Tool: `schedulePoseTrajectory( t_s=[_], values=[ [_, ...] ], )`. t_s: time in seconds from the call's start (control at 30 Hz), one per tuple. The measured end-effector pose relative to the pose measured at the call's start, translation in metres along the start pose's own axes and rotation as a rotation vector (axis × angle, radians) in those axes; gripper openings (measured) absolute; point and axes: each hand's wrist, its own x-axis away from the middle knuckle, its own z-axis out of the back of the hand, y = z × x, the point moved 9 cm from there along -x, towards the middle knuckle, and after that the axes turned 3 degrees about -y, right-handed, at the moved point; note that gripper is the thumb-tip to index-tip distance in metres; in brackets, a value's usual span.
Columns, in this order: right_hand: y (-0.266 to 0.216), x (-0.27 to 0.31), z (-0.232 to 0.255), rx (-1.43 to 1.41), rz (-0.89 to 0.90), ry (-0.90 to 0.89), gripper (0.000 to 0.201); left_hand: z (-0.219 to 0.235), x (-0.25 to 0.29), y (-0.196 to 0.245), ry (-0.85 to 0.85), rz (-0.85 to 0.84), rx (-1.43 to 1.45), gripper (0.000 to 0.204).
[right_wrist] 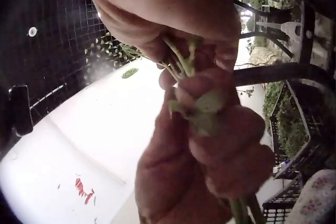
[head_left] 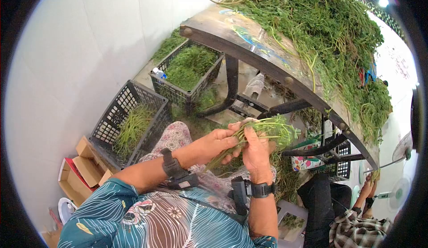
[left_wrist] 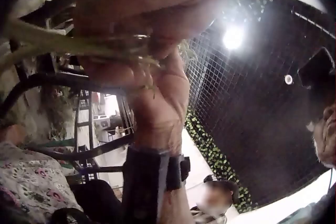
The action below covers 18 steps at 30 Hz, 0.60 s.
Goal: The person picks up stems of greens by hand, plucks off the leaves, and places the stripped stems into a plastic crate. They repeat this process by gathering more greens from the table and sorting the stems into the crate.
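Both hands meet on one bunch of leafy green stems point(head_left: 281, 130) held above the lap. My left hand point(head_left: 218, 143) grips the lower stems, with their cut ends trailing down toward the lap. Close beside it, my right hand point(head_left: 256, 152) pinches the bunch nearer the leaves, thumb laid along the stems. In the right wrist view the left hand's curled fingers point(right_wrist: 226, 140) wrap the stems point(right_wrist: 239, 211), and a few small leaves point(right_wrist: 202, 111) poke out between the hands. The left wrist view shows stems point(left_wrist: 58, 43) crossing in front of the right hand point(left_wrist: 157, 98).
A wooden table point(head_left: 209, 25) bears a large heap of greens point(head_left: 321, 38). On the floor at left stand a black crate point(head_left: 104, 127) with bundled stems and another crate point(head_left: 189, 96) full of leafy tops. Cardboard boxes point(head_left: 84, 172) lie nearby. Another person's arms point(head_left: 368, 190) show at lower right.
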Motion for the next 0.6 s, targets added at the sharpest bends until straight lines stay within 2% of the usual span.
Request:
schedulePoseTrajectory(
  t_s=[0.07,0.13,0.2,0.3,0.33,0.47,0.57,0.6],
  values=[
    [-0.007,0.0,-0.002,0.0,0.1,-0.023,0.04,-0.002,-0.004,0.002,-0.042,-0.009,0.119,0.03],
    [-0.025,0.009,-0.009,0.515,0.118,-0.071,0.037,0.001,0.001,0.018,0.054,-0.023,-0.001,0.028],
    [-0.014,0.018,-0.008,0.648,-0.147,-0.184,0.038,0.007,0.006,0.026,0.134,-0.053,-0.103,0.026],
    [-0.003,0.031,0.005,0.716,-0.217,-0.214,0.032,0.02,0.009,0.034,0.211,-0.14,-0.234,0.024],
    [-0.009,0.035,0.009,0.541,-0.192,-0.163,0.022,0.021,0.009,0.036,0.235,-0.166,-0.269,0.024],
    [-0.06,0.043,0.033,0.322,0.157,0.197,0.015,0.02,0.01,0.038,0.308,-0.188,-0.402,0.026],
    [-0.076,0.038,0.016,0.409,0.236,0.262,0.015,0.012,0.006,0.036,0.248,-0.277,-0.437,0.03],
    [-0.064,0.033,0.016,0.43,0.152,0.182,0.015,0.01,0.005,0.034,0.231,-0.268,-0.414,0.031]
  ],
)
